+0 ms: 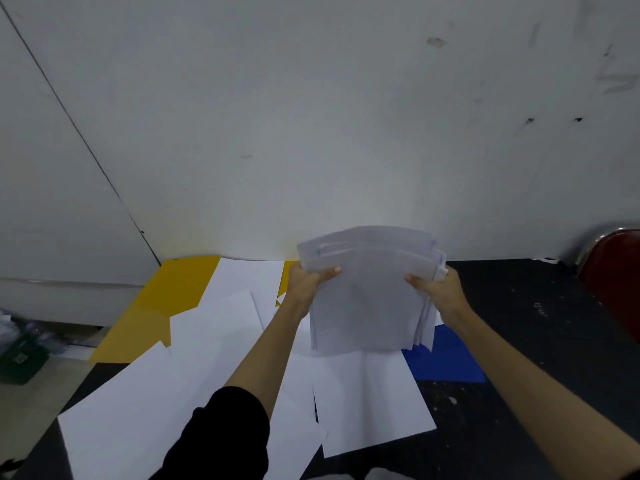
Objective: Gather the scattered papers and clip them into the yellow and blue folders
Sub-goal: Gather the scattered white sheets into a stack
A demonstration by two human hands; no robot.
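Head view showed both hands, left (304,282) and right (440,289), gripping a gathered paper stack (367,292), but loose sheets (207,334) covered the table (536,323) and nothing looked clipped into the yellow folder (162,296) or blue folder (450,362) yet.

You've got a stack (370,292) of white sheets held up off the table, standing near upright, top edges bowed over toward the wall, lower edges fanned out unevenly on the right side. Loose white papers (138,403) lie overlapping flat on the table below, at mixed angles. The yellow folder (166,289) lies flat at the back left, mostly covered by the sheets. The blue folder (446,358) lies flat on the right, its left part under the papers.
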